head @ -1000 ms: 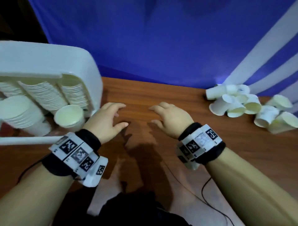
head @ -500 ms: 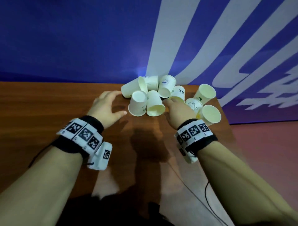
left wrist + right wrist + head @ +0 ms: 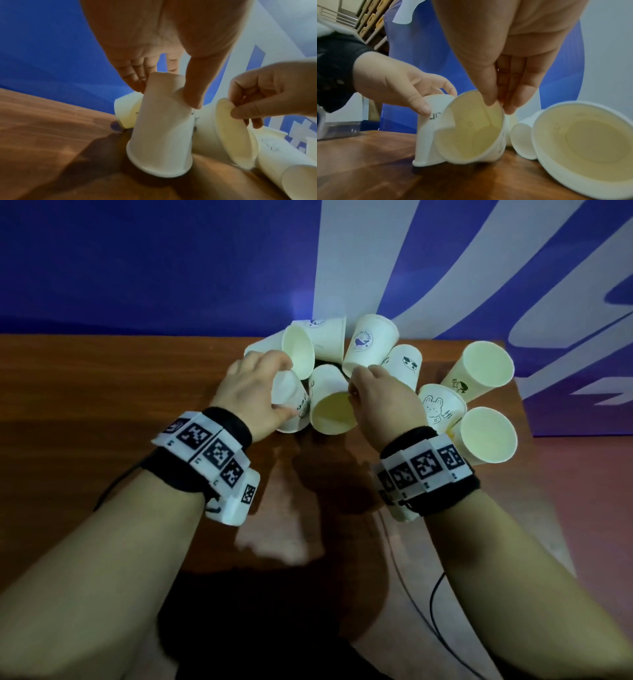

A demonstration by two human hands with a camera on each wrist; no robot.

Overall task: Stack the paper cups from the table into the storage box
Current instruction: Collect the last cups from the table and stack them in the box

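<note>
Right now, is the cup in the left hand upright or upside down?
Upside down: the cup stands rim-down on the table, with the left hand gripping its base.

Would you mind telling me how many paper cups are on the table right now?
9 paper cups: one gripped by the left hand, one pinched by the right hand, four behind them, three at the right. More may hide in the pile.

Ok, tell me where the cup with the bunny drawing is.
In the head view the bunny cup lies on its side at the right of the pile, just right of the right hand, between two open-mouthed plain cups.
</note>
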